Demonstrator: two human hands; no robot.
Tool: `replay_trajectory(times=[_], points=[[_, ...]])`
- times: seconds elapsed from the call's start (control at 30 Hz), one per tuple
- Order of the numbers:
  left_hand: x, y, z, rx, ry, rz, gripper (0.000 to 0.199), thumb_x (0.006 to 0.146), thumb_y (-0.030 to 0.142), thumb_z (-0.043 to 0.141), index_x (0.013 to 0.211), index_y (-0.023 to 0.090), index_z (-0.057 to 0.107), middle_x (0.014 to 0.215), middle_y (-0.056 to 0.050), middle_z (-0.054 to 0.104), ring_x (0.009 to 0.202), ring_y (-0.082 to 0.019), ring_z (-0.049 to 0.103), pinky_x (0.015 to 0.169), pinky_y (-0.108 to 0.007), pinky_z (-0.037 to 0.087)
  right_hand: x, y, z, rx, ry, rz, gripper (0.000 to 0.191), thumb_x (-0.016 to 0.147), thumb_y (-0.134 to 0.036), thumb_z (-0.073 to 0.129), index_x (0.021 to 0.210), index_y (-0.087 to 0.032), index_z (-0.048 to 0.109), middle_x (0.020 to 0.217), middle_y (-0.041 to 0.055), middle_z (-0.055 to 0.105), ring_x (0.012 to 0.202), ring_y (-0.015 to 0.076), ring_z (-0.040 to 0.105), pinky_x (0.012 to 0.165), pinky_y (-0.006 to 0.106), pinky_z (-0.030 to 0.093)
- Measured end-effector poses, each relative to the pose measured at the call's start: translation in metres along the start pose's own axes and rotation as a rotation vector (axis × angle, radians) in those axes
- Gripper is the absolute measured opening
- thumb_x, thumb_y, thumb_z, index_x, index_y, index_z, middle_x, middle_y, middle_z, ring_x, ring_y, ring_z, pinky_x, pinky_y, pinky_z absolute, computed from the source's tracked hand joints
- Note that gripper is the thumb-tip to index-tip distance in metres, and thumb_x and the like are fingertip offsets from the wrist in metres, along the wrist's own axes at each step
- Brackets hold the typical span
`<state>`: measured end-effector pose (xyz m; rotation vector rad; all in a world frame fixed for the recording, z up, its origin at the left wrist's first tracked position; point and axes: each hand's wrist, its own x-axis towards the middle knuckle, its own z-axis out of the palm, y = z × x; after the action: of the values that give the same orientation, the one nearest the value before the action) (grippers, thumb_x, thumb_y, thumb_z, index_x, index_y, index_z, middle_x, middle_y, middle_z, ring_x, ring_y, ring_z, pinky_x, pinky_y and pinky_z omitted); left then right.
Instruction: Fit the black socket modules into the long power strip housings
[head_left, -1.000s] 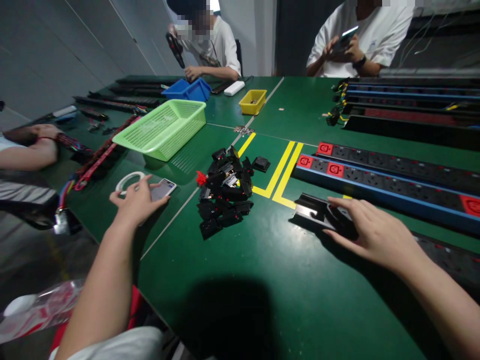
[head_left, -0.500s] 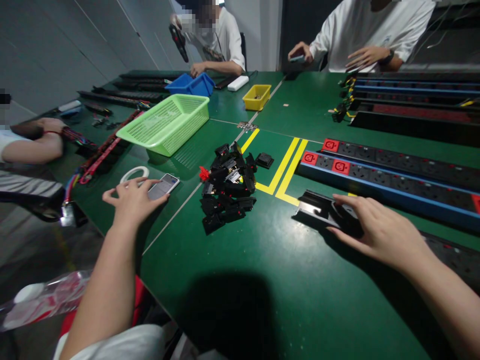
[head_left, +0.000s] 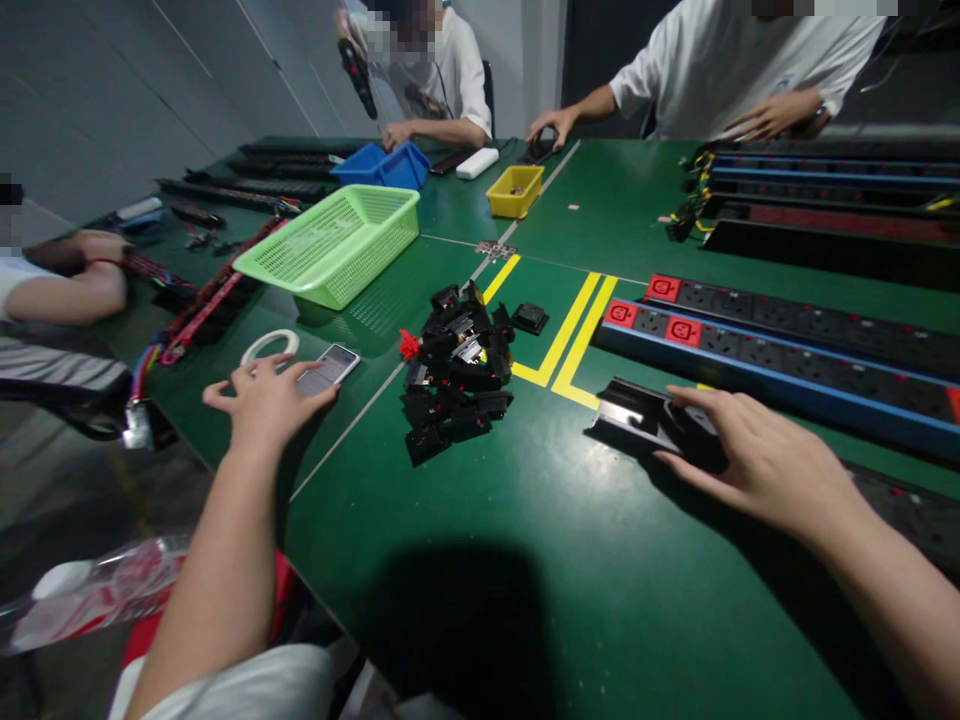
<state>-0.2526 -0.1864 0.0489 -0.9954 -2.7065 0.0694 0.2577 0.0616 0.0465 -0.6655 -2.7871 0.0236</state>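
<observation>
My left hand (head_left: 266, 400) is spread over the table at the left, its fingertips beside a grey phone (head_left: 330, 369) and a white ring (head_left: 270, 347). Whether it touches the phone is hard to tell. On the right, my right hand (head_left: 757, 455) has thumb and fingers apart around the near end of a black metal channel piece (head_left: 626, 415), resting near it or lightly on it. Between the hands lies a heap of small black modules (head_left: 459, 375) with a red piece (head_left: 409, 345) at its left edge. One black module (head_left: 529, 318) sits apart on the right.
Black and blue socket strips (head_left: 750, 350) lie at the right. Behind the heap are a green basket (head_left: 337, 250), a yellow bin (head_left: 514, 192) and blue bins (head_left: 382, 167). Wired strips (head_left: 217, 290) lie at the left. People sit across the table and at the left.
Across the table, a person's hand has moved left and down to the tabletop behind the yellow bin, with a dark object. My hands have hardly moved.
</observation>
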Motion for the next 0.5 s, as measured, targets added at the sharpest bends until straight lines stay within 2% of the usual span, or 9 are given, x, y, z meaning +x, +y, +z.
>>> replay_trajectory(times=[0.17,0.27,0.37,0.5], points=[[0.0025,0.0004,0.0009,0.001,-0.059,-0.044,0.052,0.083,0.066,0.050,0.116,0.030,0.067,0.142,-0.012,0.051,0.130,-0.041,0.032,0.096,-0.060,0.022,0.0004,0.0003,-0.0001,0.001,0.013,-0.009,0.066,0.087,-0.052,0.057,0.141,-0.017,0.041,0.111,0.0132,0.065,0.092,0.0283,0.064,0.069,0.038,0.053],[0.0030,0.0004,-0.0025,-0.004,-0.120,-0.095,0.071,0.079,0.072,0.050,0.128,0.022,0.054,0.142,-0.021,0.049,0.129,-0.043,0.035,0.097,-0.062,0.023,0.0009,0.0004,-0.0005,0.001,0.016,-0.017,0.066,0.087,-0.052,0.057,0.141,-0.017,0.041,0.110,0.0130,0.066,0.091,0.0280,0.064,0.069,0.038,0.053],[0.0015,0.0008,-0.0059,-0.021,-0.174,-0.234,0.094,0.071,0.079,0.052,0.134,0.009,0.041,0.139,-0.031,0.047,0.129,-0.048,0.038,0.100,-0.067,0.020,0.0011,0.0005,-0.0007,-0.002,0.021,-0.024,0.064,0.088,-0.051,0.056,0.141,-0.017,0.041,0.109,0.0132,0.066,0.091,0.0279,0.064,0.069,0.038,0.053],[-0.0017,0.0026,-0.0072,-0.016,-0.232,-0.409,0.113,0.066,0.081,0.052,0.140,-0.001,0.028,0.142,-0.037,0.040,0.133,-0.054,0.034,0.105,-0.070,0.011,0.0011,0.0009,-0.0003,-0.011,0.022,-0.034,0.066,0.088,-0.052,0.057,0.141,-0.017,0.040,0.108,0.0131,0.066,0.090,0.0281,0.064,0.071,0.038,0.053]])
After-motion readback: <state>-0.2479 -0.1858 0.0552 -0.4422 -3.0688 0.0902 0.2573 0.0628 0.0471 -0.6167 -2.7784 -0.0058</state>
